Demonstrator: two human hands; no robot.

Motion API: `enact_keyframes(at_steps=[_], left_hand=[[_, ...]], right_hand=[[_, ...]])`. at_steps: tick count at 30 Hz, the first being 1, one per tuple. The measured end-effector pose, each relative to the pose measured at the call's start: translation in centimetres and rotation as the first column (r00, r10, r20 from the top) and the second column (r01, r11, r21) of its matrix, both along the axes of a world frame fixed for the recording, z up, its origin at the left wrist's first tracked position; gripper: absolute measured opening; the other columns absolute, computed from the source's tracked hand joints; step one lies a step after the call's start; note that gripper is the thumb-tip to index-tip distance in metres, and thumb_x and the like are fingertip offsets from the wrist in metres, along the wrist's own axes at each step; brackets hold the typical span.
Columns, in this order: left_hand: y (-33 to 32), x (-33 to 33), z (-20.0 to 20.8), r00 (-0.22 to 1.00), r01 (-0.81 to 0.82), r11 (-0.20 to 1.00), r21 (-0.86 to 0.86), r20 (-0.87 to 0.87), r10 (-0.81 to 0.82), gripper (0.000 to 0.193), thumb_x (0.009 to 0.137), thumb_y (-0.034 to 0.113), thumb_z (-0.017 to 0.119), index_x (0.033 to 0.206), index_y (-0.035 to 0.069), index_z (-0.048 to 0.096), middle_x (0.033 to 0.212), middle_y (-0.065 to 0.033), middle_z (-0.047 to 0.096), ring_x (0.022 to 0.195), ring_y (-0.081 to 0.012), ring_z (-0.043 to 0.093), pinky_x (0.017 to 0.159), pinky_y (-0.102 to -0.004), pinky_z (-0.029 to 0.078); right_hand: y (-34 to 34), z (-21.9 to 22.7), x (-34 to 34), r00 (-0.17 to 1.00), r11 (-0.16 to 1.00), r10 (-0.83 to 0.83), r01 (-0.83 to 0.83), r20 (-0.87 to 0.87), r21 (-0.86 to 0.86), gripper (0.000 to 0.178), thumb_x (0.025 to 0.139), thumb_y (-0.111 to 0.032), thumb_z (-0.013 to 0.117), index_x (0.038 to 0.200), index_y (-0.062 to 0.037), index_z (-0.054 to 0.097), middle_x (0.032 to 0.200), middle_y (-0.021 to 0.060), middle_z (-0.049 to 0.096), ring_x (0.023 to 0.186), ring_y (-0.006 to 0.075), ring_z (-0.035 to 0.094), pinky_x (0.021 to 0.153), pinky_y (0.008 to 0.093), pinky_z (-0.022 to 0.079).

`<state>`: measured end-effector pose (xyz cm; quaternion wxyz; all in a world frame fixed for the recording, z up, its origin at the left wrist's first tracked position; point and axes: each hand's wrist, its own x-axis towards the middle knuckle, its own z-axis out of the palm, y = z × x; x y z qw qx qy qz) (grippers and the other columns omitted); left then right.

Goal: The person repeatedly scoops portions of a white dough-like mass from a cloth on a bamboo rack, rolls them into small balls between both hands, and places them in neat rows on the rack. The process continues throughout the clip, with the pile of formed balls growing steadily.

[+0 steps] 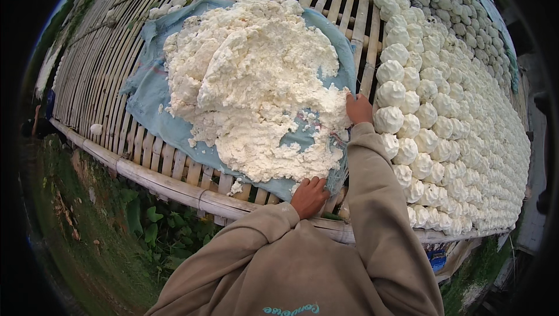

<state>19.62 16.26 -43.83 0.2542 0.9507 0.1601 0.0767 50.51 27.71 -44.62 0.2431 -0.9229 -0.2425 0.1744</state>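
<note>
A large heap of white, crumbly, curd-like mass (pixel 256 77) lies spread on a blue cloth (pixel 147 98). At the cloth's near edge, my left hand (pixel 310 198) has its fingers curled over the fabric. Farther out on the right, my right hand (pixel 359 109) grips the cloth's right edge, next to the heap. Frayed threads hang from the cloth's near right corner between the two hands. Both hands are closed, with their fingertips partly hidden. Some blue fabric shows through thin patches of the mass.
The cloth rests on a bamboo slat rack (pixel 99 77) with a thick bamboo pole (pixel 157 179) along its near edge. Rows of white swirled lumps (pixel 448 124) cover the right side. Greyer round lumps (pixel 454 2) sit at the far right. Leafy plants (pixel 151 223) grow below the rack.
</note>
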Motion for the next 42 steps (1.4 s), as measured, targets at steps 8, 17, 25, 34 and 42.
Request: enact_keyframes(at_steps=[8,17,25,34,42], left_hand=[[7.0,-3.5,7.6,0.725,-0.392,0.418,-0.82,0.005,0.689,0.008,0.107,0.01,0.055,0.108,0.002,0.056,0.079,-0.0115,0.054,0.071,-0.0169,0.051,0.065,-0.0339,0.043],[14.4,-9.8,18.7,0.429,-0.187,0.499,-0.846,0.386,0.816,0.014,0.113,0.016,0.052,0.107,0.004,0.055,0.088,0.0022,0.054,0.081,-0.0059,0.045,0.071,-0.0257,0.04],[8.8,-5.2,13.3,0.891,-0.015,0.787,-0.617,0.348,0.291,0.031,0.105,0.015,0.061,0.13,-0.003,0.062,0.121,-0.021,0.067,0.111,-0.0396,0.063,0.098,-0.0442,0.051],[22.2,-2.4,3.3,0.708,-0.517,0.838,-0.176,0.461,0.534,0.041,0.11,0.026,0.056,0.138,-0.002,0.063,0.136,-0.021,0.066,0.127,-0.0398,0.062,0.11,-0.0448,0.049],[19.9,0.1,-2.2,0.657,-0.531,0.691,-0.491,0.277,0.701,0.046,0.113,0.038,0.044,0.125,0.003,0.071,0.124,-0.0172,0.071,0.109,-0.0374,0.068,0.094,-0.0433,0.054]], right_hand=[[5.8,5.7,-0.3,0.862,0.928,0.167,0.026,-0.479,0.371,0.048,0.101,-0.041,0.069,0.099,0.0065,0.069,0.088,0.0095,0.07,0.077,0.0244,0.066,0.072,0.0434,0.05],[8.5,11.4,1.0,0.529,0.66,0.389,0.412,-0.754,0.629,0.032,0.108,-0.028,0.065,0.114,0.0032,0.065,0.096,0.0101,0.072,0.075,0.0227,0.071,0.063,0.0408,0.059],[-3.1,6.8,-2.1,0.727,0.95,0.082,-0.263,0.681,0.166,0.033,0.089,-0.021,0.081,0.113,-0.0021,0.068,0.114,0.0163,0.072,0.095,0.0324,0.069,0.082,0.0438,0.055],[5.7,2.2,-12.9,0.884,0.767,0.452,-0.454,0.121,0.454,0.059,0.086,-0.037,0.086,0.132,-0.0034,0.069,0.139,0.0205,0.066,0.135,0.0351,0.059,0.113,0.0449,0.047],[2.5,0.6,-14.7,0.719,0.679,0.688,-0.59,-0.099,0.436,0.084,0.077,-0.046,0.087,0.143,-0.0009,0.061,0.139,0.0222,0.066,0.131,0.0392,0.06,0.114,0.0449,0.046]])
